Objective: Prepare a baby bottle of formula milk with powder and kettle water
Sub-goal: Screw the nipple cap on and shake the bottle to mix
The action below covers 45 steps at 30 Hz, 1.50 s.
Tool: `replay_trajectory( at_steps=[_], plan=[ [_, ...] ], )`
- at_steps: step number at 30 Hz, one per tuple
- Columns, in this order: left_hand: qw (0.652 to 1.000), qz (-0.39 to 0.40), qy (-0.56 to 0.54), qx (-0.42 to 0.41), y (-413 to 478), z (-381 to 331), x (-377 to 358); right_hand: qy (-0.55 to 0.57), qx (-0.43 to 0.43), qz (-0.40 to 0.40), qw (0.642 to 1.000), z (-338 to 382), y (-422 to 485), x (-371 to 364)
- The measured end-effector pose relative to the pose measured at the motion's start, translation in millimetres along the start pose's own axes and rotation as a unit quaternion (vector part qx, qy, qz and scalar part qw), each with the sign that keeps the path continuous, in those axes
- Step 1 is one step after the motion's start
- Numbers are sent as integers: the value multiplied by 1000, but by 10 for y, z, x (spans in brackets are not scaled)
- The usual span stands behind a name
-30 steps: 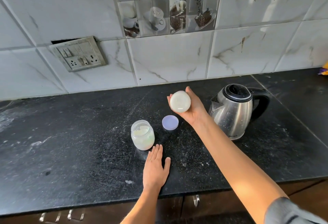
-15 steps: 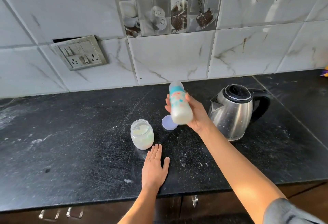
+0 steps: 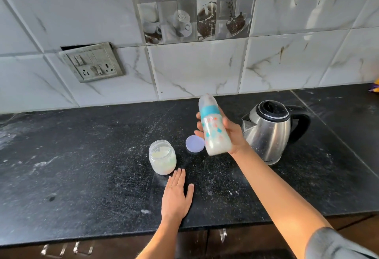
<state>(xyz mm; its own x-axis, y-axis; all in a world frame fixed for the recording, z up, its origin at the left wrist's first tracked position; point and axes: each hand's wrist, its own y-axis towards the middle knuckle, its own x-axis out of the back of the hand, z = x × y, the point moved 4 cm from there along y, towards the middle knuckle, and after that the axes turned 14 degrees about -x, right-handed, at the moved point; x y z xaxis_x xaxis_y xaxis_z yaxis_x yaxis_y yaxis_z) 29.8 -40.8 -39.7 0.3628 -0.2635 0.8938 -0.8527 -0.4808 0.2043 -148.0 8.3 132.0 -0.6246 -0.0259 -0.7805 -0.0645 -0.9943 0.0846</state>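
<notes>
The right hand wraps round the capped baby bottle, held tilted in the air just left of the kettle, milky liquid pooled at its base; this looks like a grip for shaking. The left hand lies flat on the surface, farther left of the kettle, likely for steadiness. The open powder jar and its lid sit left of the kettle, below the bottle.

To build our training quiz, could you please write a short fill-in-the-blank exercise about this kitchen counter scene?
1. The right hand grips the bottle, and the left hand lies ____ on the counter.
2. The jar has its lid ____.
3. The kettle stands ____ of the bottle.
Missing words: flat; off; right.
</notes>
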Motion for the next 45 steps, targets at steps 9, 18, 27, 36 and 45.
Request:
replay_trajectory(
  at_steps=[9,18,27,36,45],
  plan=[
    [1000,1,3,-2,12,4,2,-44,-13,28,999,-55,-29,-63],
    [1000,3,-3,-2,-1,6,-14,-46,-38,12,998,-42,-32,-23],
    [1000,4,-11,3,-2,18,-26,-32,-20,-7,999,-43,-67,110],
    [1000,-1,-7,2,2,30,-29,-30,-26,-5,999,-76,-61,87],
    [1000,0,-2,1,3,32,-45,-44,-64,-115,990,-77,-107,159]
  ],
)
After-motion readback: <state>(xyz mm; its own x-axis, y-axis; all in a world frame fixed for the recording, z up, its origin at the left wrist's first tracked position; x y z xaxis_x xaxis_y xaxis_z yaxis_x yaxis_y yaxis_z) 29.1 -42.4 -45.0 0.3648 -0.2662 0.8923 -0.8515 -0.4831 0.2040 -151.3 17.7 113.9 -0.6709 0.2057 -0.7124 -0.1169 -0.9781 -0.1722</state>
